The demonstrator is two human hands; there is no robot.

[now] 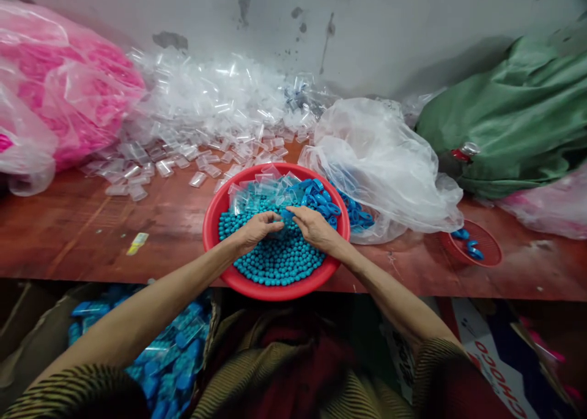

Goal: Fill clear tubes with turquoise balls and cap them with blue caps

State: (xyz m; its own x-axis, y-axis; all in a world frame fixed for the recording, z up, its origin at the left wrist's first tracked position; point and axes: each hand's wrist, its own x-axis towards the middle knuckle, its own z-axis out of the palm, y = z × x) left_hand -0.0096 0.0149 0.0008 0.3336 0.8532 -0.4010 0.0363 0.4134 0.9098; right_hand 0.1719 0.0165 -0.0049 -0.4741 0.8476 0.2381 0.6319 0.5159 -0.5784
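Observation:
A red basin (213,223) full of small turquoise balls (275,266) stands at the table's front edge. Clear plastic containers (238,199) lie on the balls at its back left, and blue caps (321,202) at its back right. Over the middle of the balls, my left hand (259,230) is closed in a pinch, apparently around a clear plastic container that is hard to make out. Close beside it, my right hand (316,228) has its fingers together on a blue cap (287,213). The two hands nearly meet.
Behind the basin, clear containers (211,107) lie heaped against the wall. A pink-filled bag (77,95) stands left; a whitish plastic bag (376,156), a green sack (513,119) and a small red basket (493,251) are right. Below left, a carton holds filled blue-capped containers (177,352).

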